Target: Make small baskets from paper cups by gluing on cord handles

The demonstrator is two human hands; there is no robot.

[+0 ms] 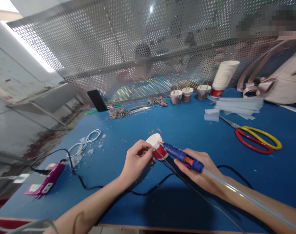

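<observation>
A red and white paper cup point(159, 153) is tilted over the blue table, its white end facing up. My left hand point(140, 155) is closed at the cup's left side, fingertips pinching a thin grey cord point(171, 166) against it. The cord runs down to the right, past the table's front edge. My right hand point(199, 165) is wrapped round a blue glue gun point(182, 156), whose nozzle points left at the cup's upper part. A long clear glue stick point(235, 191) sticks out of the gun's back end.
Scissors point(253, 138) with red and yellow handles lie right. Behind are white strips point(238, 106), stacked cups point(224, 76), small cups point(176, 97), cord bundles point(118, 112) and a phone point(97, 100). White rings point(93, 135) and a purple power strip point(46, 178) lie left; a black cable point(89, 188) crosses the front.
</observation>
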